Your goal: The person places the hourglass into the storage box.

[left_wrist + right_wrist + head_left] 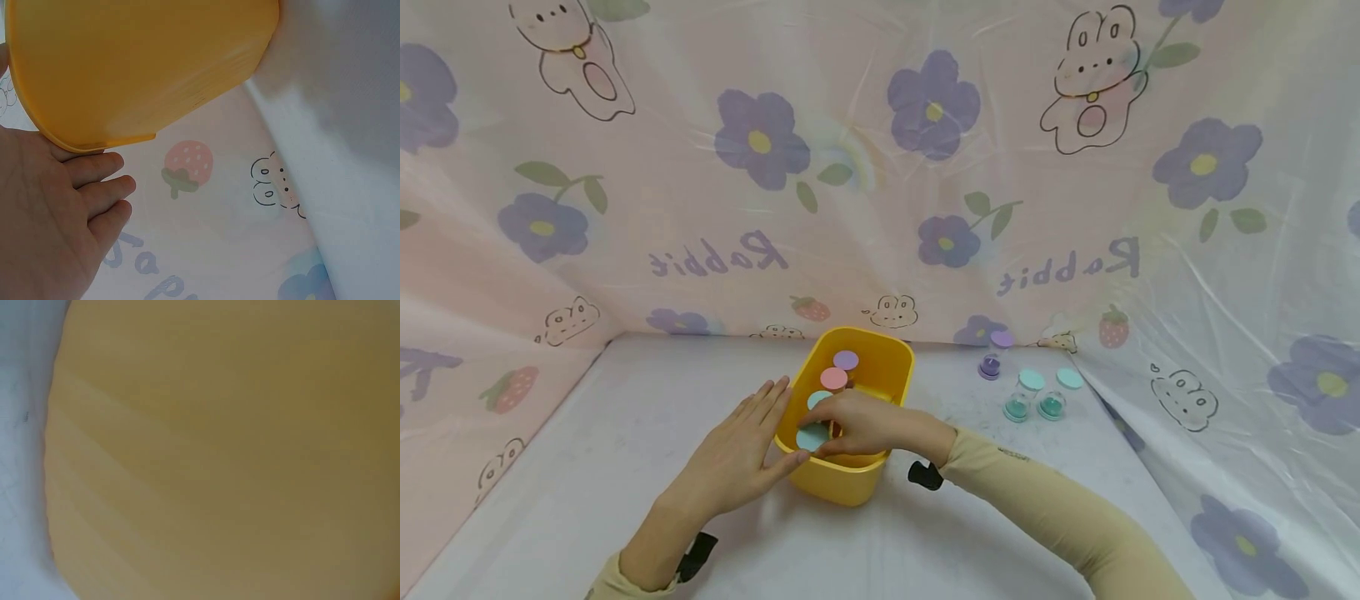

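Yellow tub (850, 483) mid counter (625, 433); left hand (737, 454) flat against its left wall, fingers straight; right hand (857, 425) inside, fingers curled pinching teal-lidded jar (811, 437)

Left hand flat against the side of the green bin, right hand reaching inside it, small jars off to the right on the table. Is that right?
Not quite: the bin is yellow, not green, as the head view shows. The rest holds: the left hand lies flat against its side, the right hand reaches inside, and the small jars stand off to the right on the table.
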The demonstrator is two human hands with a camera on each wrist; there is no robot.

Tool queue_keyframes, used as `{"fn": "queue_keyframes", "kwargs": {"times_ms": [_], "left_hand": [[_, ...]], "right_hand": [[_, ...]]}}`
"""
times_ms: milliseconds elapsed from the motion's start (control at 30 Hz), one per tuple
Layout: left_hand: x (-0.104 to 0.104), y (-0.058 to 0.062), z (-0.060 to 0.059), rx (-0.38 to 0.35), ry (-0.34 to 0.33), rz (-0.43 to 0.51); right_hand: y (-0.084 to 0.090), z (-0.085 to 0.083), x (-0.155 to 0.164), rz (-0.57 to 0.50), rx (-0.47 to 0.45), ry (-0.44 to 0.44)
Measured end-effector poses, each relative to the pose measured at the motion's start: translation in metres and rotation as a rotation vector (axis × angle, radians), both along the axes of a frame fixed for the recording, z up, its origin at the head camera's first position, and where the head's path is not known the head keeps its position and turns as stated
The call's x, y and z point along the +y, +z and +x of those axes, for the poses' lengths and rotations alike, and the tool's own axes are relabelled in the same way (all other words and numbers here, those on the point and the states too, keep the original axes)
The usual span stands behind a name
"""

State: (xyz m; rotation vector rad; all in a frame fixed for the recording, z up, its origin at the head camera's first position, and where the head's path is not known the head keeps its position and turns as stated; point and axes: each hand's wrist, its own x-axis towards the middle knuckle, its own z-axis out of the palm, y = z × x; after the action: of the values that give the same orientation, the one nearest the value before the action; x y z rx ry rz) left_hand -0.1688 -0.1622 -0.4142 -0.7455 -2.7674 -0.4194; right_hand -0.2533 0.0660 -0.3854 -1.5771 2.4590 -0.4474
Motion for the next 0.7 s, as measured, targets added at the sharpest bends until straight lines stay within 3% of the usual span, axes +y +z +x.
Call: {"fn": "queue_keyframes", "kwargs": {"times_ms": [700], "left_hand": [[0.0010, 0.0012, -0.0003, -0.010, 0.005, -0.011]], "right_hand": [[0.0008, 0.0008, -0.0061, -0.013, -0.046, -0.003]]}}
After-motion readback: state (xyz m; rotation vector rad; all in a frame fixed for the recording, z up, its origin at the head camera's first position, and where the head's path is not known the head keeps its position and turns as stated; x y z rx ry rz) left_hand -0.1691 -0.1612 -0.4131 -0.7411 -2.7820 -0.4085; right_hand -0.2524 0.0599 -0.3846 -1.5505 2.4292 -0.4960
